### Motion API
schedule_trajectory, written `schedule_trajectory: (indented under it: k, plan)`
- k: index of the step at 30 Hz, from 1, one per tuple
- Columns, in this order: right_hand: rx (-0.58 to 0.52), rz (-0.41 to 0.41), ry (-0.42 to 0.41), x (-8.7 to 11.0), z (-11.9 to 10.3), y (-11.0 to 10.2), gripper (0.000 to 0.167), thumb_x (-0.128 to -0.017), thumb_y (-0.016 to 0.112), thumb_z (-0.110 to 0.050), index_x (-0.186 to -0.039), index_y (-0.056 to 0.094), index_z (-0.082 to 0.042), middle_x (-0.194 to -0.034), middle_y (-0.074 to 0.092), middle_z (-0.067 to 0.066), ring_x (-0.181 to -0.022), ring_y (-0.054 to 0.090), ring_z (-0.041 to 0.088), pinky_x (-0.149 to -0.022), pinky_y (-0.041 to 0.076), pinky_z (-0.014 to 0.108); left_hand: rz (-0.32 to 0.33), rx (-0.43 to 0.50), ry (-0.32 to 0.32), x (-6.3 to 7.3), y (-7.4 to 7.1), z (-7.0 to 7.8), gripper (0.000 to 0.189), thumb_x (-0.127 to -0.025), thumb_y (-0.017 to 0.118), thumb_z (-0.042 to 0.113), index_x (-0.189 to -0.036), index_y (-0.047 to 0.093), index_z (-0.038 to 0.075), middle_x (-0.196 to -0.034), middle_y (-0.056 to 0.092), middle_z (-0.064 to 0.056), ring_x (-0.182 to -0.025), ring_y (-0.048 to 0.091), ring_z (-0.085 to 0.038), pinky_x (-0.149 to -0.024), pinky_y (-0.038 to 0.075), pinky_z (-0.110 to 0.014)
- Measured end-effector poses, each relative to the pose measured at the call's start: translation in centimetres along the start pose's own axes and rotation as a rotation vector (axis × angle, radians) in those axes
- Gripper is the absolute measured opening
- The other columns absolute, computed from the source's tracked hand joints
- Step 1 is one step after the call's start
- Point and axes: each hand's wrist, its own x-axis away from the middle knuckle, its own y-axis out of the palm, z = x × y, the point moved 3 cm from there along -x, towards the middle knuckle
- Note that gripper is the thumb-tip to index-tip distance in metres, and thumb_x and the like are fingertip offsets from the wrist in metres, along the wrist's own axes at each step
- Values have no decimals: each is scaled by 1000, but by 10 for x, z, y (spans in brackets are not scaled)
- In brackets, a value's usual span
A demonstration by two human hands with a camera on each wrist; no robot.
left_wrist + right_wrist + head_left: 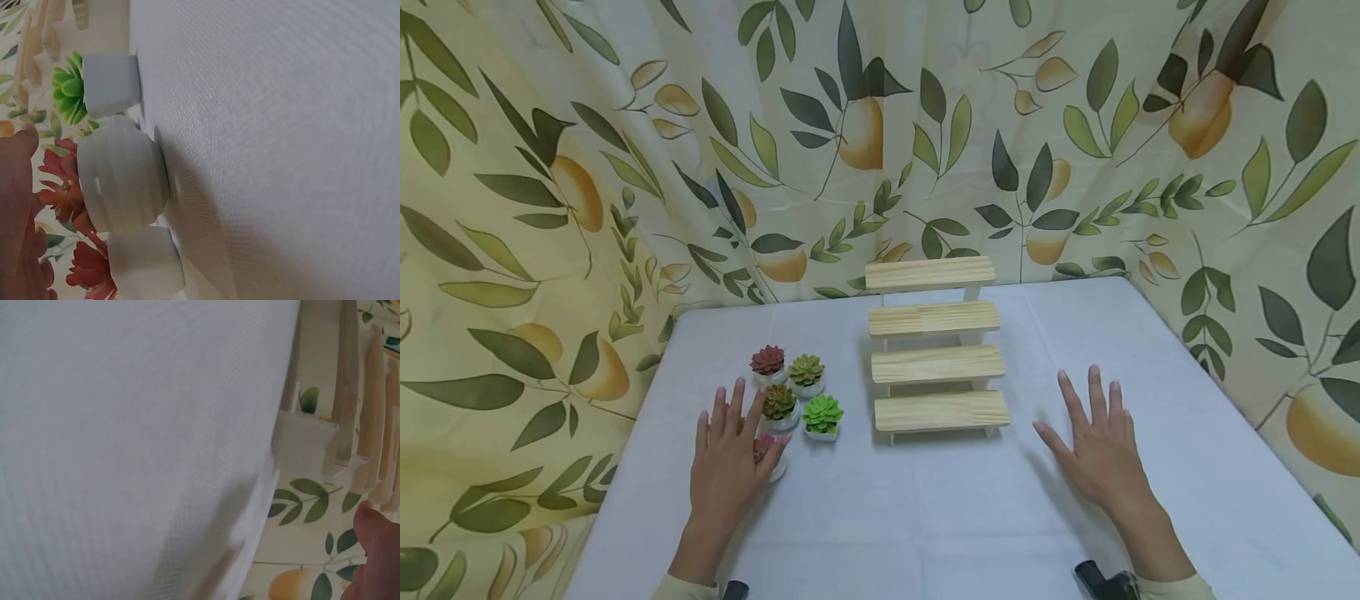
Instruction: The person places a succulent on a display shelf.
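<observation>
My left hand (726,462), fingers spread, hovers over the near end of a group of small potted succulents. Beneath its thumb a pinkish-red succulent (765,448) is partly hidden. Around it stand a dark red succulent (768,360), an olive-green one (807,371), a brownish-green one (779,402) and a bright green one (822,414). In the left wrist view a ribbed white pot (124,177) is close below the hand. To the right of a wooden four-step stand (942,364), my right hand (1097,454) is spread above the cloth, holding nothing.
A white cloth (970,517) covers the table. Behind and on both sides hangs a curtain (700,167) printed with leaves and fruit. The stand's steps rise toward the back, near the table's far edge. Dark wrist camera parts (1105,581) show by the right sleeve.
</observation>
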Motion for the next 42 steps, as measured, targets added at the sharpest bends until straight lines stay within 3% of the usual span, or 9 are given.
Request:
schedule_trajectory:
  k: [6, 15, 21, 34, 42]
  plan:
    - [-7, -4, -14, 0, -3, 1, 87, -103, 51, -57, -168, 5, -21, -169, -11, 23, -151, -12, 51, -111, 11, 78, 16, 1, 6, 2, 0, -1, 85, -97, 63, 56, -166, 25, 25, -170, 19, -14, -155, 11, -38, -119, 17, -64]
    - [-46, -17, -27, 1, -7, 3, 85, -104, 52, -55, -168, 8, -23, -169, -10, 23, -151, -12, 51, -112, 10, 78, 3, 13, -37, 7, -4, -7, 82, -97, 62, 57, -162, 37, 14, -170, 18, -15, -156, 5, -35, -121, 12, -63]
    - [-62, -42, -43, -1, -12, 2, 82, -105, 50, -54, -168, 8, -22, -169, -12, 22, -151, -9, 51, -111, 13, 79, 22, 6, -36, 11, -6, -11, 79, -97, 63, 52, -161, 38, 12, -168, 23, -18, -154, 14, -40, -119, 18, -65]
    - [-124, -139, -46, -5, -28, 7, 82, -106, 50, -52, -168, 7, -20, -169, -12, 24, -151, -3, 55, -109, 13, 80, -81, 32, -170, 13, -7, -25, 83, -101, 53, 63, -163, 32, 12, -169, 18, -20, -154, 10, -43, -120, 15, -65]
    - [-260, -239, -25, -9, -40, 12, 79, -107, 47, -51, -168, 6, -22, -169, -15, 20, -151, -3, 55, -110, 9, 81, -101, 101, -198, 16, -6, -37, 78, -104, 50, 58, -164, 30, 12, -168, 18, -23, -152, 13, -48, -118, 16, -67]
